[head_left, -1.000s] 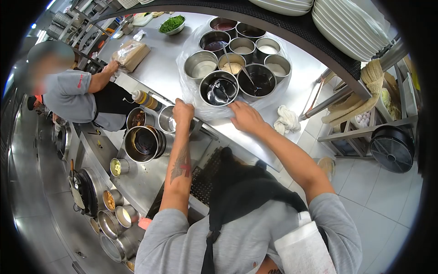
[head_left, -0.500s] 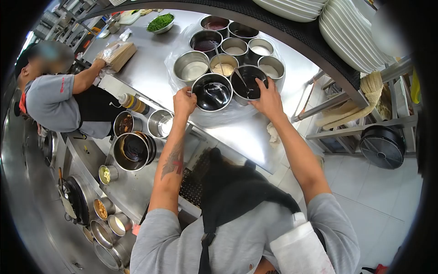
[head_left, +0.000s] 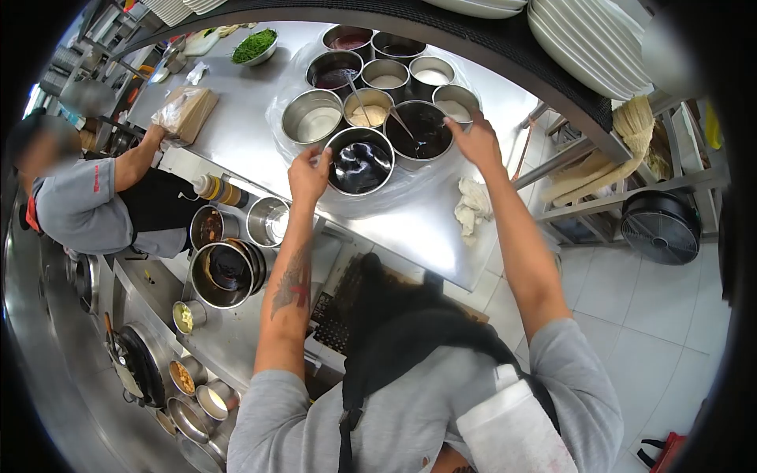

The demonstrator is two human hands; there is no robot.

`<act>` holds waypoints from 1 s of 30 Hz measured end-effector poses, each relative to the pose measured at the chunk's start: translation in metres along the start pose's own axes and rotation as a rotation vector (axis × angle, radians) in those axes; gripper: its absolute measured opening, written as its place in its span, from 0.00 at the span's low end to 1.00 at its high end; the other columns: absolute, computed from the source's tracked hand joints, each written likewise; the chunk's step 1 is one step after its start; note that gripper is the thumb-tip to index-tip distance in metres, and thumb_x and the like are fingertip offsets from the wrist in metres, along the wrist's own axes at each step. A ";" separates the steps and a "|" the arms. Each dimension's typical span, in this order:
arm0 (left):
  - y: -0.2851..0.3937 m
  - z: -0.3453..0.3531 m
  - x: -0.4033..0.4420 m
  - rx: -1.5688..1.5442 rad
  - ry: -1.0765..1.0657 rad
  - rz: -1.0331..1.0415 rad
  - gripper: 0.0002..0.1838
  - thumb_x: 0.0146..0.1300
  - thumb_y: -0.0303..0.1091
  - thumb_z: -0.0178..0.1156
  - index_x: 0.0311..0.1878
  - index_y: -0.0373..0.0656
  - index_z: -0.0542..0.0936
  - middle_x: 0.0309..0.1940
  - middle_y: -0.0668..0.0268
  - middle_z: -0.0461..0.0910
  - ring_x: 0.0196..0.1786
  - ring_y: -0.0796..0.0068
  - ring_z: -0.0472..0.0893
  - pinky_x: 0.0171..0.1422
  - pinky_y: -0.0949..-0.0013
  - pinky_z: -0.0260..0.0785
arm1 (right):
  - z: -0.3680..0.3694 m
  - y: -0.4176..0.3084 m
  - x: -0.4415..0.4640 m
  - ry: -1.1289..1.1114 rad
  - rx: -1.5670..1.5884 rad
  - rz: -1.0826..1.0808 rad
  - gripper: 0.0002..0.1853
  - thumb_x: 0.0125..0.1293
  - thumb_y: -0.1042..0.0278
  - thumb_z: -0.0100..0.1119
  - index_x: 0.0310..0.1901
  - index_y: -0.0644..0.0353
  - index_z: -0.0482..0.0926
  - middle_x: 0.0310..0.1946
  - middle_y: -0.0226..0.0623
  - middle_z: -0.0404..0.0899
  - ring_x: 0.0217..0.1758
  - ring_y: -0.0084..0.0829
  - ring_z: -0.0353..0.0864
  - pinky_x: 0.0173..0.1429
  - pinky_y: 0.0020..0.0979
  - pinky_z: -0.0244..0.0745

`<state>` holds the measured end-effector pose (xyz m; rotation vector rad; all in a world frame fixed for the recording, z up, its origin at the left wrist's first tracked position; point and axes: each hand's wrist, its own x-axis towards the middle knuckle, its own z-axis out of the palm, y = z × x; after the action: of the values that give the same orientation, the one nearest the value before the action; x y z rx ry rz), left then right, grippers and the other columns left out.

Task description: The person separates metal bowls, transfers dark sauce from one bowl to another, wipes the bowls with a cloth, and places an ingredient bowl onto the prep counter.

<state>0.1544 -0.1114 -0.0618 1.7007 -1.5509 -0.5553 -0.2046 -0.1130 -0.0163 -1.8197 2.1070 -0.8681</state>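
- Shiny stainless-steel worktable (head_left: 229,102): beneath the landmark, a round steel pot of glossy black liquid (head_left: 360,162), nearest the person.
- Co-worker in grey shirt and black apron (head_left: 79,197): well left of the landmark.
- Second round steel pot, with dark liquid and a metal utensil (head_left: 430,134): just beside the landmark, up and right.
- Right hand (head_left: 475,142): right of the landmark, thumb and fingers apart, thumb at the second pot's right rim.
- Left hand (head_left: 308,175): at the landmark's left rim, fingers bent close together; whether they clamp it, I cannot tell.
- Crumpled white cloth (head_left: 472,206): right of and below the landmark.
- Red sleeve lettering (head_left: 97,178): left of the landmark, too small to read.
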 end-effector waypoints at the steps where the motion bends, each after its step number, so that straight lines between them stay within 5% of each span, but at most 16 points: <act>1: 0.005 0.001 0.007 0.040 0.005 0.141 0.26 0.66 0.52 0.64 0.51 0.35 0.86 0.40 0.47 0.87 0.46 0.48 0.87 0.54 0.56 0.77 | -0.001 0.005 0.014 -0.082 -0.026 0.166 0.53 0.58 0.32 0.66 0.68 0.77 0.65 0.56 0.65 0.78 0.61 0.57 0.80 0.64 0.44 0.76; 5: 0.044 0.013 0.033 0.149 -0.177 0.106 0.26 0.65 0.51 0.63 0.49 0.33 0.86 0.39 0.41 0.86 0.47 0.42 0.85 0.57 0.53 0.76 | 0.012 0.020 0.031 -0.200 0.012 0.430 0.54 0.50 0.38 0.73 0.63 0.83 0.66 0.51 0.60 0.83 0.57 0.53 0.83 0.63 0.40 0.78; 12: 0.053 0.047 0.062 0.257 -0.324 0.180 0.26 0.67 0.51 0.61 0.53 0.34 0.84 0.45 0.39 0.84 0.52 0.42 0.84 0.60 0.51 0.75 | 0.015 0.019 0.040 -0.277 -0.183 0.358 0.52 0.45 0.51 0.75 0.62 0.87 0.64 0.53 0.63 0.81 0.57 0.50 0.84 0.61 0.37 0.79; 15: 0.055 0.054 0.064 0.343 -0.334 0.147 0.27 0.68 0.50 0.59 0.56 0.34 0.82 0.48 0.39 0.84 0.55 0.43 0.83 0.62 0.51 0.74 | 0.017 0.025 0.040 -0.309 0.114 0.415 0.50 0.46 0.54 0.75 0.62 0.85 0.65 0.54 0.64 0.80 0.60 0.50 0.82 0.63 0.37 0.78; 21: 0.041 0.050 0.067 0.219 -0.401 0.240 0.23 0.71 0.45 0.56 0.58 0.38 0.82 0.46 0.42 0.84 0.53 0.42 0.83 0.62 0.51 0.73 | 0.016 -0.010 0.005 -0.246 -0.343 0.167 0.24 0.59 0.70 0.59 0.58 0.64 0.76 0.53 0.57 0.83 0.55 0.50 0.85 0.60 0.42 0.79; 27: 0.052 0.045 0.071 0.300 -0.472 0.317 0.21 0.70 0.42 0.55 0.58 0.39 0.83 0.46 0.42 0.84 0.52 0.42 0.83 0.61 0.51 0.74 | 0.000 -0.007 0.014 -0.446 -0.278 0.134 0.21 0.59 0.68 0.59 0.55 0.65 0.79 0.51 0.58 0.83 0.57 0.49 0.84 0.61 0.43 0.78; 30: 0.053 0.042 0.066 0.326 -0.449 0.381 0.21 0.69 0.44 0.58 0.56 0.39 0.84 0.45 0.43 0.85 0.50 0.43 0.84 0.60 0.52 0.75 | -0.004 -0.010 0.018 -0.313 -0.290 0.242 0.21 0.59 0.66 0.59 0.54 0.65 0.81 0.53 0.55 0.83 0.58 0.49 0.83 0.62 0.42 0.78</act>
<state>0.0996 -0.1847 -0.0360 1.5087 -2.3312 -0.5269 -0.2023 -0.1302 -0.0042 -1.6432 2.2652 -0.2121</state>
